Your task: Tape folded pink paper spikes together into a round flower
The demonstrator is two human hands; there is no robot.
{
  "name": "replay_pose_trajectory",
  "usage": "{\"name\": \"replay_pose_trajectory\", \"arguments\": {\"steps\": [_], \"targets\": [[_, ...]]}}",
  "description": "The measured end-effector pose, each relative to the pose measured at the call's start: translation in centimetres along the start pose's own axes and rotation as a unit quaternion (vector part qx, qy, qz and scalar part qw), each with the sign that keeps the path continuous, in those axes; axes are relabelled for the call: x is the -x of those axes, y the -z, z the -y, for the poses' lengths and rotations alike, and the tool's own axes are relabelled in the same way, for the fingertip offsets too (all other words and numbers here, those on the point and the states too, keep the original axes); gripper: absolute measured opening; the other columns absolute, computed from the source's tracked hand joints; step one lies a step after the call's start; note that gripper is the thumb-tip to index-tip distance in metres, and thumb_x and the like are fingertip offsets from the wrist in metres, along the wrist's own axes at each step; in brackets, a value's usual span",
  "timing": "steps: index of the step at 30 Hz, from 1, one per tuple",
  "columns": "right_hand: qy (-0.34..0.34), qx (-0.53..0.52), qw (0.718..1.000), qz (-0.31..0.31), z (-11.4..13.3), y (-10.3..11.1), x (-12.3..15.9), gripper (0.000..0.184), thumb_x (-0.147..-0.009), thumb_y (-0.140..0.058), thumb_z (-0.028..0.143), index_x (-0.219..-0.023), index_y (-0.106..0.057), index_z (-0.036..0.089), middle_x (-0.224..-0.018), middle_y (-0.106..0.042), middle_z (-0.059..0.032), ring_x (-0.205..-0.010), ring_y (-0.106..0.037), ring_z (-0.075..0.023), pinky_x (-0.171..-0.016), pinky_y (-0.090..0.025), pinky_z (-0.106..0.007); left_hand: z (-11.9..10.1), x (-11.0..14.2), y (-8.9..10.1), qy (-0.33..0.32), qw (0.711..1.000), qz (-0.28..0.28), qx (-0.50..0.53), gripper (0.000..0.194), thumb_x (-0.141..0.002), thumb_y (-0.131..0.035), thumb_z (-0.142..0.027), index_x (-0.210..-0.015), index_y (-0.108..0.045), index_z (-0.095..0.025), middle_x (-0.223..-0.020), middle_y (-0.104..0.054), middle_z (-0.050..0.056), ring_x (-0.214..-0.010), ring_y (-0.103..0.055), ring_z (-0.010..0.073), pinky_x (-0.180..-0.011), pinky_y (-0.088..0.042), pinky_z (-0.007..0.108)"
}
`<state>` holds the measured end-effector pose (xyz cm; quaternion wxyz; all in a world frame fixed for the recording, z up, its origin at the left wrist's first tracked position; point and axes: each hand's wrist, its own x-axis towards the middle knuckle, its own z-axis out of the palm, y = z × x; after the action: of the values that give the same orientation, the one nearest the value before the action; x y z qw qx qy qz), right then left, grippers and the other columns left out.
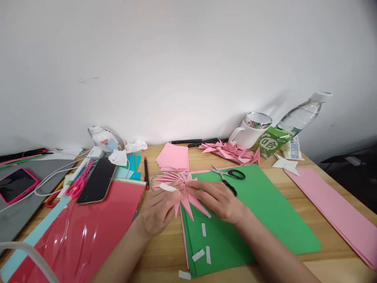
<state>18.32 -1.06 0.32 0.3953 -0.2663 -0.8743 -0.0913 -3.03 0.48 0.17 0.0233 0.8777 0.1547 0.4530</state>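
Note:
Both hands are closed on a pink folded-paper pinwheel (pixel 186 207) with many pointed blades, over the left edge of a green paper stack (pixel 250 220). My left hand (pixel 160 206) pinches its left side, and a white strip of tape (pixel 169 187) lies across those fingers. My right hand (pixel 216 198) pinches the blades near the centre, its fingertips close to the left ones. Several white tape pieces (pixel 204 230) lie on the green paper below. Black-handled scissors (pixel 231 175) rest behind my right hand. Fingers cover part of the pinwheel's middle.
Behind are pink paper squares (pixel 173 156) and a pile of folded pink pieces (pixel 232 152). A white mug (pixel 250 131), a green box (pixel 271 141) and a water bottle (pixel 303 114) stand back right. A phone (pixel 97 181), pink scissors (pixel 79 184) and red sheets (pixel 91 228) lie left.

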Motion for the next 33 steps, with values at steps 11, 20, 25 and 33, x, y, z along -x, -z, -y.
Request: {"name": "replay_pose_trajectory", "arguments": {"steps": [11, 20, 25, 33], "targets": [[0.015, 0.033, 0.999, -0.033, 0.2, -0.5, -0.1, 0.032, -0.095, -0.029, 0.008, -0.092, -0.061, 0.013, -0.092, -0.072, -0.0122, -0.08, -0.068, -0.0148, -0.069, -0.054, -0.023, 0.2, 0.5, -0.3, 0.071, 0.996, 0.016, 0.047, 0.075, -0.083, -0.05, -0.002, -0.148, -0.018, -0.024, -0.102, -0.074, 0.009, -0.099, -0.068, 0.022, -0.088, -0.056, 0.036], [0.006, 0.068, 0.997, -0.025, 0.3, -0.9, 0.4, 0.034, -0.096, -0.028, 0.008, -0.089, -0.061, 0.012, -0.093, -0.071, -0.0133, -0.087, -0.066, -0.014, -0.069, -0.052, -0.02, 0.3, 1.3, -0.6, 0.08, 0.996, 0.022, 0.012, 0.069, -0.082, -0.051, -0.001, -0.142, -0.026, -0.022, -0.104, -0.073, 0.008, -0.105, -0.066, 0.0197, -0.093, -0.053, 0.035], [0.002, 0.079, 0.997, -0.017, 0.4, -1.0, 0.4, 0.038, -0.096, -0.027, 0.008, -0.08, -0.06, 0.015, -0.088, -0.07, -0.0108, -0.076, -0.065, -0.0118, -0.062, -0.05, -0.02, 0.0, 0.8, -0.6, 0.081, 0.996, 0.021, -0.018, 0.046, -0.082, -0.052, -0.003, -0.125, -0.047, -0.019, -0.102, -0.073, 0.008, -0.101, -0.067, 0.017, -0.093, -0.052, 0.031], [0.008, 0.1, 0.995, -0.019, 0.3, -1.2, 0.6, 0.037, -0.094, -0.028, 0.005, -0.077, -0.06, 0.014, -0.09, -0.068, -0.0125, -0.079, -0.063, -0.0123, -0.062, -0.047, -0.02, 0.0, 1.1, -0.6, 0.106, 0.993, 0.045, -0.016, 0.033, -0.085, -0.051, -0.007, -0.115, -0.055, -0.019, -0.104, -0.072, 0.006, -0.106, -0.064, 0.0168, -0.094, -0.051, 0.031]]}}
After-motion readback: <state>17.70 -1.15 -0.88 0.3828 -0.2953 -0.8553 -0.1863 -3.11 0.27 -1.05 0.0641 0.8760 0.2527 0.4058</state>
